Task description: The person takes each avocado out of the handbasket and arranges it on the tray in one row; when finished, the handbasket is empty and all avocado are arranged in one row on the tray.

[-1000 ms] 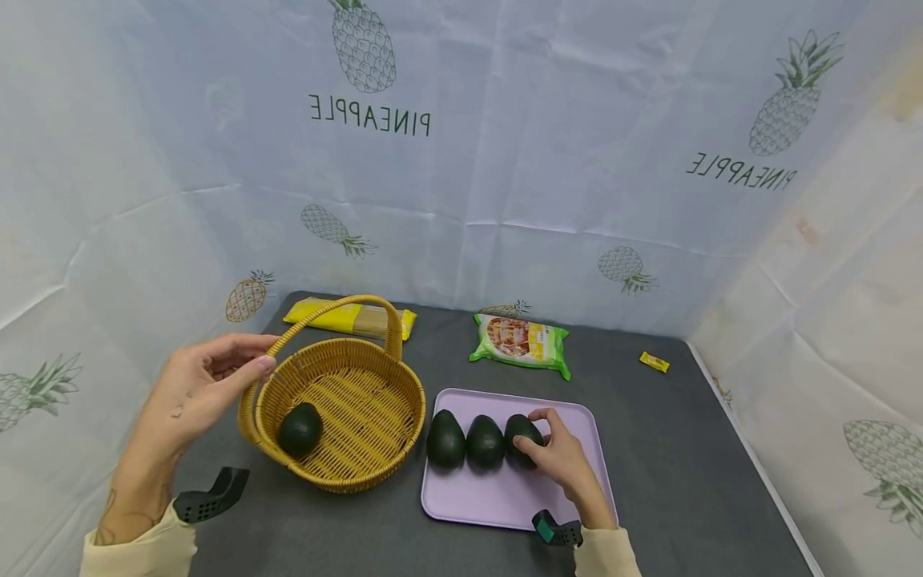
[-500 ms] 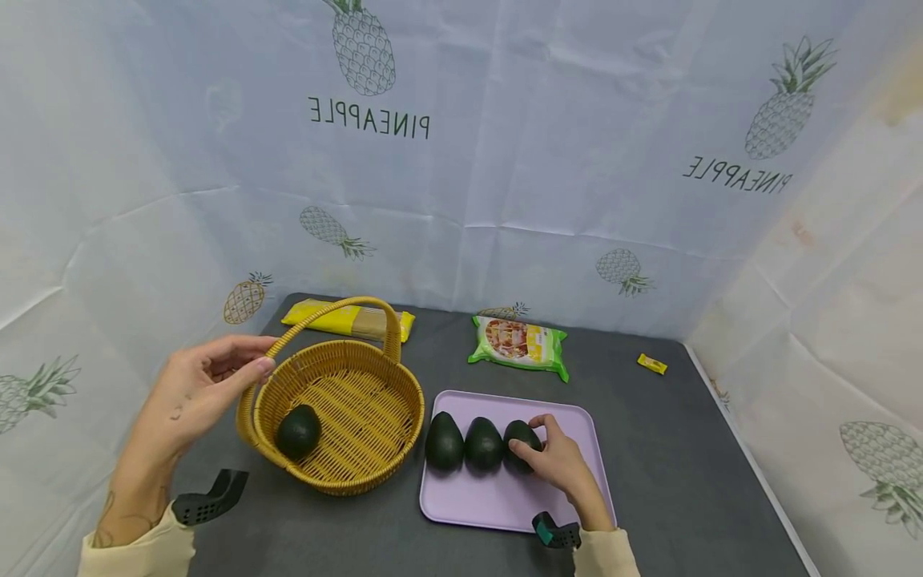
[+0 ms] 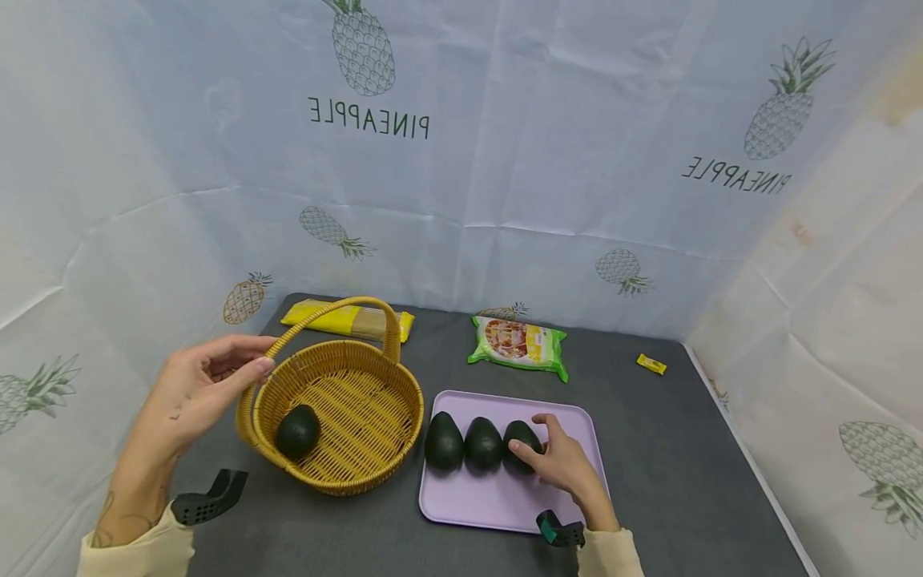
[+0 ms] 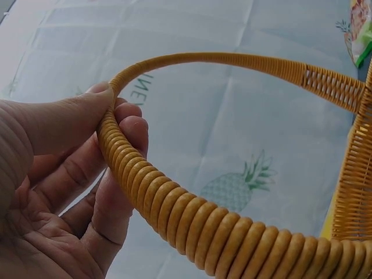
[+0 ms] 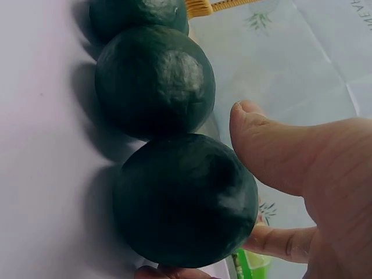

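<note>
On the left stands a yellow woven basket (image 3: 353,425) with one dark green avocado (image 3: 298,433) inside. My left hand (image 3: 205,389) pinches the basket's handle (image 4: 174,215) between thumb and fingers. Three more avocados lie in a row on a lilac tray (image 3: 497,501): a left one (image 3: 443,442), a middle one (image 3: 483,444) and a right one (image 3: 522,445). Around the right avocado is my right hand (image 3: 566,465), its fingers spread loosely. In the right wrist view the thumb (image 5: 273,145) is at that avocado's side, and fingertips show past its lower edge.
Behind the basket lies a long yellow packet (image 3: 346,319). A green and white food packet (image 3: 517,344) rests behind the tray. Farther right is a small yellow wrapped piece (image 3: 652,364). Pineapple-printed cloth (image 3: 461,160) encloses the dark tabletop (image 3: 685,481) at the back and sides.
My right hand has loosened around the right avocado, its index finger lifting off and the wrist shifting slightly right. The left hand stays on the basket handle. The avocados keep their places.
</note>
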